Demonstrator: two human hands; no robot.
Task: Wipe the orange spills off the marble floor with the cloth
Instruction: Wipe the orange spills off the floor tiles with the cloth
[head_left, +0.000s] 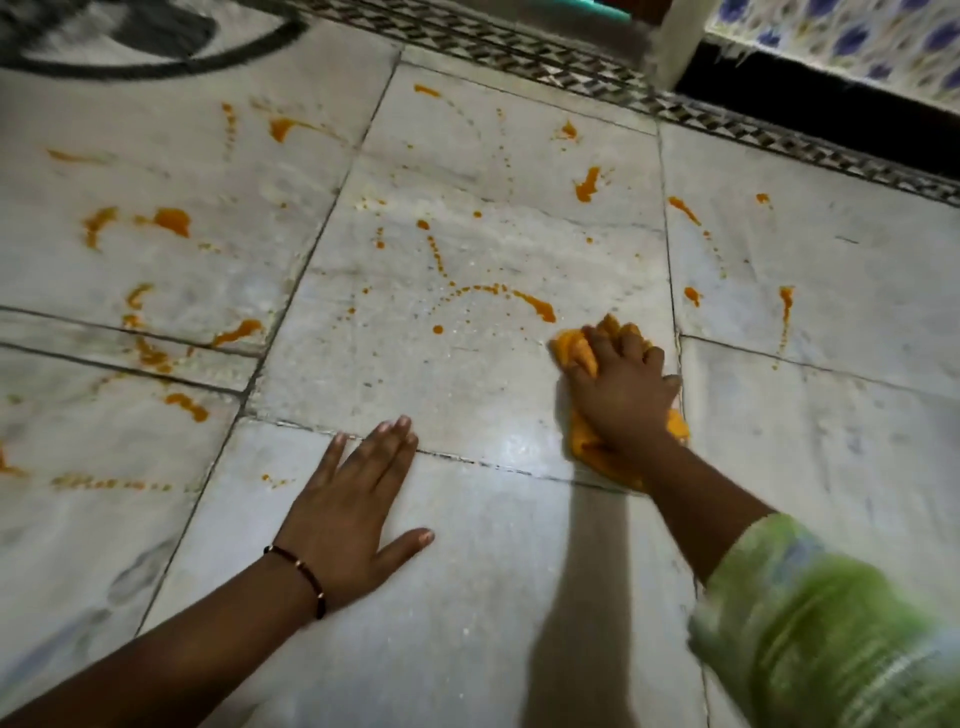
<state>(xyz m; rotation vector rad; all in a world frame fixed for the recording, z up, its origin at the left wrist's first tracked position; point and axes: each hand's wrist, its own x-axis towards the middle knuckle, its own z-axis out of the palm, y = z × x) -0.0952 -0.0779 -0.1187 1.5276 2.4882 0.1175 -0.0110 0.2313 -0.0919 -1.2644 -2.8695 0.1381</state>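
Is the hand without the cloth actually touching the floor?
Touching. The head view shows the left hand lying flat, fingers straight, palm down on the marble floor.

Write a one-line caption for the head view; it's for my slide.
Right hand grips orange cloth beside spills on marble floor; left hand rests flat.

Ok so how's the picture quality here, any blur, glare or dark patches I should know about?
Head view: dim overall, with a bright glare patch on the marble floor just left of the right hand gripping the cloth; the green sleeve and the top edge are motion-blurred; the right arm casts a dark shadow toward the bottom; straight tile joints bow from the wide lens; the left hand and the orange spills read sharply.
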